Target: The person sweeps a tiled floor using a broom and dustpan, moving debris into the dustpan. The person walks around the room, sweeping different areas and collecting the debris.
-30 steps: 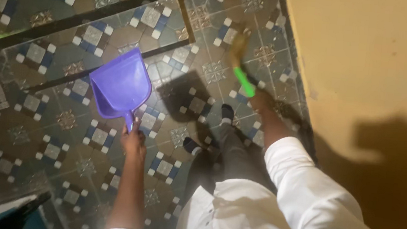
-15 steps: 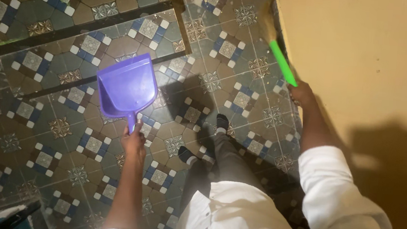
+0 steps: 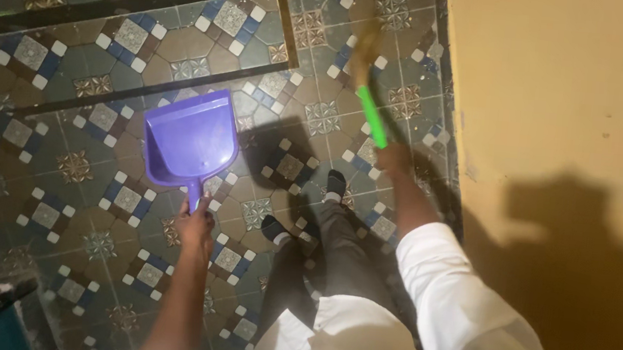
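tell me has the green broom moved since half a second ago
Yes. The green broom in the right hand swung left, away from the yellow wall.

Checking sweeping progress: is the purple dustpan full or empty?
Empty, as far as shows: the purple dustpan, held by the left hand, has a bare inner pan.

Both hands, left (image 3: 196, 229) and right (image 3: 394, 158), reach forward with fingers clenched.
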